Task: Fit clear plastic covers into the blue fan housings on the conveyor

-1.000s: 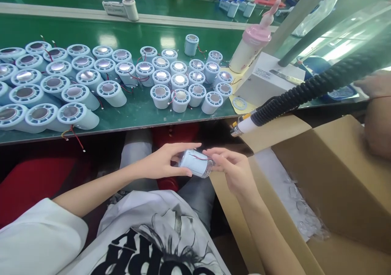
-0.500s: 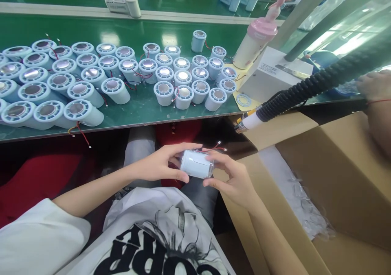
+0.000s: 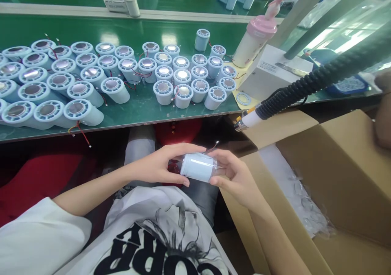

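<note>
Over my lap I hold a light blue cylinder (image 3: 198,166) lying on its side, with a clear plastic sleeve around it. My left hand (image 3: 166,163) grips its left end, thumb below and fingers above. The right end is gripped by my right hand (image 3: 233,177), with fingertips at the loose edge of the clear sleeve. A thin wire with a small white connector (image 3: 217,142) sticks up behind the cylinder. Similar light blue cylinders (image 3: 183,76) with ringed tops and red wires stand in groups on the green bench (image 3: 143,114) ahead.
A black corrugated hose (image 3: 305,84) with a metal nozzle reaches in from the right. Below it stands an open cardboard box (image 3: 342,161) with clear plastic sleeves (image 3: 305,201) inside. A pink-topped bottle (image 3: 255,39) stands by a grey box. Another person's arm (image 3: 383,120) shows at far right.
The cylinder has turned in my hands; its sleeve seam is out of sight and a bright glare shows. My right hand has shifted slightly right. The other person's arm has moved lower.
</note>
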The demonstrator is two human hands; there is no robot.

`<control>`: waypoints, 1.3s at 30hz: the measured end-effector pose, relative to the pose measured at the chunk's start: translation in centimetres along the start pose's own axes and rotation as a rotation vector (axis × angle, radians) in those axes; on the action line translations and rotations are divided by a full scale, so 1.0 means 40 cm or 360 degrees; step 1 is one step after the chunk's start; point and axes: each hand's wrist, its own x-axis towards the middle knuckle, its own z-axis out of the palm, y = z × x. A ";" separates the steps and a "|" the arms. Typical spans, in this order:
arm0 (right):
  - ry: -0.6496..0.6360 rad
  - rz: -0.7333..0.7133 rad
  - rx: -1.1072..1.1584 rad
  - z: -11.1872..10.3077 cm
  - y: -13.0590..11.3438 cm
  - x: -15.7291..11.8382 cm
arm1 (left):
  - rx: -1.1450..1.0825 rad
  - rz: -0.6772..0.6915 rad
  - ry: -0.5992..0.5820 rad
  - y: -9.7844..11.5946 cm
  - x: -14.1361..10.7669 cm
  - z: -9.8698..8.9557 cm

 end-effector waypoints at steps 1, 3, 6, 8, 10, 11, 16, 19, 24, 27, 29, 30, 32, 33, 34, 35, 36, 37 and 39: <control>0.0000 0.0038 0.0039 0.001 0.001 0.001 | 0.0014 0.0008 -0.0001 -0.001 -0.001 0.000; 0.0010 0.0113 0.0107 0.004 0.002 0.004 | 0.0038 0.0021 0.0009 -0.002 -0.002 -0.001; 0.0031 0.0213 0.0199 0.007 0.003 0.011 | 0.0067 0.0048 0.0021 -0.002 -0.001 -0.002; 0.0038 0.0264 0.0254 0.009 0.005 0.016 | 0.0070 0.0056 0.0014 -0.002 0.000 -0.003; 0.0055 0.0310 0.0306 0.012 0.008 0.021 | 0.0068 0.0046 0.0008 -0.003 0.001 -0.003; 0.0069 0.0337 0.0328 0.014 0.011 0.023 | 0.0071 0.0042 0.0005 -0.004 0.001 -0.004; 0.0105 0.0511 0.0402 0.023 0.030 0.030 | 0.0128 0.0104 0.0005 -0.007 0.000 -0.005; 0.0108 0.0575 0.0446 0.031 0.036 0.035 | 0.0165 0.0170 -0.0002 -0.006 0.002 -0.006; 0.0023 0.0785 0.0543 0.041 0.028 0.045 | 0.0131 0.0199 -0.0016 -0.009 0.006 -0.009; -0.0087 0.0960 0.0588 0.041 0.020 0.047 | 0.0115 0.0220 -0.0020 -0.015 0.006 -0.010; -0.0149 0.1057 0.0617 0.040 0.018 0.048 | 0.0130 0.0245 -0.0015 -0.019 0.005 -0.010; -0.0176 0.1094 0.0632 0.040 0.019 0.048 | 0.0147 0.0260 -0.0011 -0.020 0.005 -0.009; -0.0242 0.1139 0.0642 0.038 0.023 0.046 | 0.0164 0.0277 0.0000 -0.018 0.004 -0.007; -0.0289 0.1149 0.0625 0.038 0.027 0.045 | 0.0147 0.0264 0.0007 -0.016 0.003 -0.005; -0.0323 0.1133 0.0587 0.037 0.031 0.042 | 0.0107 0.0228 0.0021 -0.012 0.001 -0.002; -0.0322 0.1079 0.0523 0.036 0.035 0.039 | 0.0043 0.0170 0.0038 -0.007 -0.001 0.000; -0.0253 0.0966 0.0425 0.035 0.039 0.035 | -0.0037 0.0094 0.0056 -0.001 -0.003 0.003; -0.0129 0.0787 0.0285 0.034 0.043 0.031 | -0.0128 0.0005 0.0074 0.005 -0.006 0.006; 0.0167 0.0232 -0.0093 0.030 0.047 0.020 | -0.0309 -0.0162 0.0100 0.016 -0.010 0.010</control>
